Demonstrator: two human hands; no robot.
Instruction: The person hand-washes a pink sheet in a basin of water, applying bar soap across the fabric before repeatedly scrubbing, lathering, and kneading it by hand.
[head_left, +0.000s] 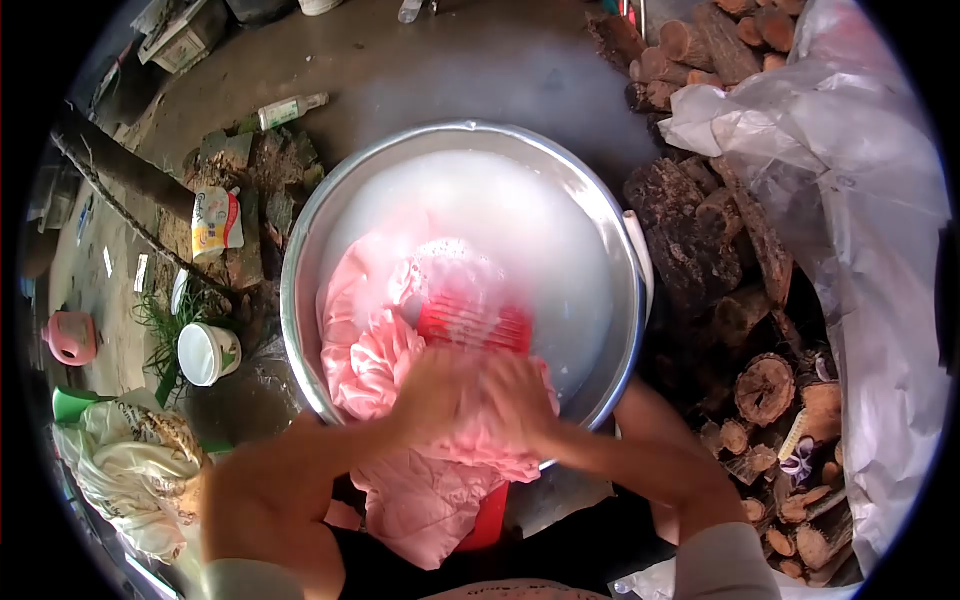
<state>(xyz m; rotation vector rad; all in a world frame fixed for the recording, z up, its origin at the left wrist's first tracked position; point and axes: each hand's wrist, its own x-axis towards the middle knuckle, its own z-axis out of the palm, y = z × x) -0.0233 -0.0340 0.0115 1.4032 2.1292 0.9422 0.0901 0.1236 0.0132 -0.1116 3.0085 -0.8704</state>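
A large metal basin (300,262) holds cloudy, soapy water (545,250). Leaning in it is a red ridged washboard (505,325), its lower end showing between my knees. Pink fabric (372,365) lies bunched over the board, partly under water on the left and hanging over the basin's near rim. My left hand (432,388) is closed on the fabric, somewhat blurred by motion. Beside it, my right hand (515,395) also grips the fabric, fingers curled over the board. The fabric hides the middle of the washboard.
Chopped firewood (690,225) is stacked along the right, partly under a clear plastic sheet (880,220). At left are a white tub (205,355), a yellow-and-white packet (216,222), a bottle (290,111), a branch (140,225), a pink container (70,338) and a plastic bag (125,465).
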